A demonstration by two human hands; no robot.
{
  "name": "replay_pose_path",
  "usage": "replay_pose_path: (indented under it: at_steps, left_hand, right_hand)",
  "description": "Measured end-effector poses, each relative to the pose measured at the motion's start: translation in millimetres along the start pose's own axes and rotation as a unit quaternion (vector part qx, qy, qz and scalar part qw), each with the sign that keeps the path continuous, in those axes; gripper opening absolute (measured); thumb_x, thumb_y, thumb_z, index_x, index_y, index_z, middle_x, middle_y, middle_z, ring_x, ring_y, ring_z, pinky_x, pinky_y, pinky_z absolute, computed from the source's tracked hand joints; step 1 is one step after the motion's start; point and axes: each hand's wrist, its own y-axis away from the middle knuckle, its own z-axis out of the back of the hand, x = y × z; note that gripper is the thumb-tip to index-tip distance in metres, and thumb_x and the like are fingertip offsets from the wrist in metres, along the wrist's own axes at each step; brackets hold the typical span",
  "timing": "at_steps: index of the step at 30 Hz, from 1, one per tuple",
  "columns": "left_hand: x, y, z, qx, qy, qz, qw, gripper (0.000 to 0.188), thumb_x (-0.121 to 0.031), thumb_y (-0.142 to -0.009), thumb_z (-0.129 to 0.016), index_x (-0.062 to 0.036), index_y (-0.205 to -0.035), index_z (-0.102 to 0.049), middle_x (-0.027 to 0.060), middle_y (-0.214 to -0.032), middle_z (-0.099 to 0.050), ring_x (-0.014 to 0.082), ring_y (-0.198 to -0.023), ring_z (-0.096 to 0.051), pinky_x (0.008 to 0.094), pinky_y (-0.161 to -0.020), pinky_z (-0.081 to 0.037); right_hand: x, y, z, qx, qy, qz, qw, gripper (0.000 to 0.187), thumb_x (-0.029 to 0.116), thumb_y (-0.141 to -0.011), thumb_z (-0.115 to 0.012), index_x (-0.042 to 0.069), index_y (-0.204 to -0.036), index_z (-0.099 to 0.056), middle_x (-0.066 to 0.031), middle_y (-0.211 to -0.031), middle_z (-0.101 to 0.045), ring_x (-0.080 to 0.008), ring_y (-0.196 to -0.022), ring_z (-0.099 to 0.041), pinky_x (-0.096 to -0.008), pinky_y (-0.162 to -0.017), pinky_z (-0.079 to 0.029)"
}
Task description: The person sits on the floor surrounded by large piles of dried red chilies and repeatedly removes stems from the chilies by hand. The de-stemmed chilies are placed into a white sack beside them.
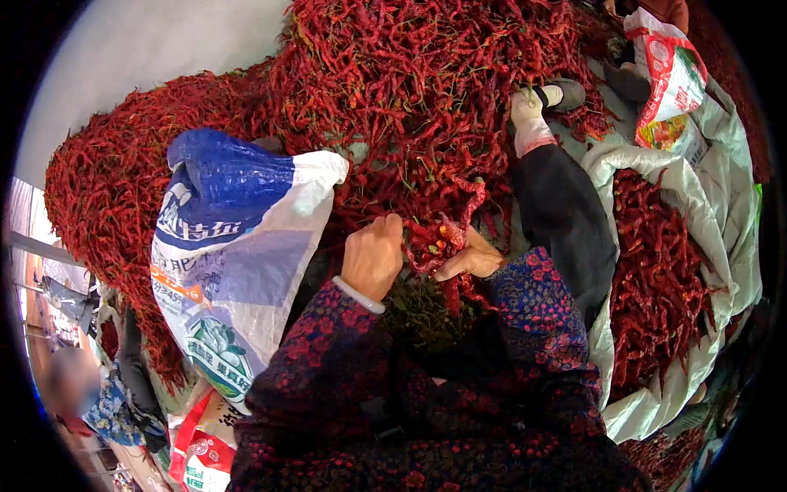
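My right hand point(474, 256) is closed around a small bunch of red dried chili peppers point(443, 239), some of which stick up and hang below the thumb. Close beside it, on the left, my left hand point(373, 256) is curled with its fingertips pinched at the edge of the bunch; what lies in that pinch is too small to make out. A pale bracelet point(358, 295) circles the left wrist. Below both hands, in my lap, lies a dark green heap of stems and leafy bits point(422, 312).
A large chili pile point(426, 90) spreads ahead and left. A blue-and-white woven sack point(238, 238) covers my left side. At right, an open pale sack point(602, 328) holds chilies, beyond my outstretched leg point(566, 221). Another person point(115, 402) sits at far left; a printed bag point(672, 78) lies upper right.
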Motion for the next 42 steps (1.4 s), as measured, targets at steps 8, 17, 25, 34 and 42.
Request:
replay_pose_path:
  at_steps: [8,17,25,34,42]
  left_hand:
    - [34.8,25.8,-12.2,0.098,0.434,0.361,0.820,0.007,-0.005,-0.076,-0.054,-0.0011,-0.070,-0.053,-0.0004,-0.057,-0.049,0.0057,-0.054,-0.042,0.0229,-0.049,-0.036]
    - [34.7,27.6,42.9,0.151,0.402,0.138,0.892,0.020,-0.017,-0.082,-0.054,-0.0005,-0.092,-0.057,0.0075,-0.082,-0.058,0.0183,-0.077,-0.055,0.0278,-0.071,-0.043]
    - [5.5,-11.3,38.2,0.298,0.644,0.213,0.672,0.026,-0.017,-0.084,-0.052,0.0035,-0.100,-0.055,0.0068,-0.078,-0.058,0.0114,-0.065,-0.055,0.0241,-0.060,-0.045]
    - [4.3,-0.1,25.7,0.273,0.662,0.187,0.673,0.021,-0.009,-0.081,-0.054,0.0058,-0.096,-0.054,0.0086,-0.081,-0.057,0.0140,-0.064,-0.055,0.0253,-0.058,-0.045]
    - [-10.7,3.8,12.9,0.087,0.663,0.251,0.700,0.013,-0.011,-0.079,-0.057,0.0012,-0.081,-0.057,0.0075,-0.068,-0.057,0.0139,-0.052,-0.054,0.0258,-0.047,-0.045]
  right_hand:
    - [1.2,9.3,4.6,0.010,-0.107,0.021,0.994,0.077,-0.017,-0.048,-0.057,-0.003,-0.121,-0.038,-0.0123,-0.124,-0.043,-0.0260,-0.107,-0.048,-0.0336,-0.081,-0.045]
    - [-0.4,10.7,2.3,0.124,-0.205,0.011,0.971,0.076,-0.019,-0.049,-0.058,-0.001,-0.119,-0.035,-0.0141,-0.132,-0.031,-0.0249,-0.116,-0.039,-0.0359,-0.093,-0.035]
    - [4.3,7.9,5.3,0.110,0.042,-0.017,0.993,0.085,-0.006,-0.050,-0.071,-0.001,-0.124,-0.031,-0.0077,-0.111,-0.052,-0.0175,-0.103,-0.047,-0.0303,-0.091,-0.034]
    - [-1.1,4.6,8.5,0.196,-0.025,-0.031,0.980,0.071,0.001,-0.050,-0.068,0.003,-0.117,-0.045,-0.0099,-0.105,-0.056,-0.0169,-0.086,-0.055,-0.0290,-0.067,-0.046]
    - [-29.1,-5.4,18.5,0.202,-0.192,0.071,0.958,0.062,0.005,-0.049,-0.069,0.001,-0.108,-0.049,-0.0107,-0.078,-0.056,-0.0185,-0.064,-0.054,-0.0301,-0.051,-0.041]
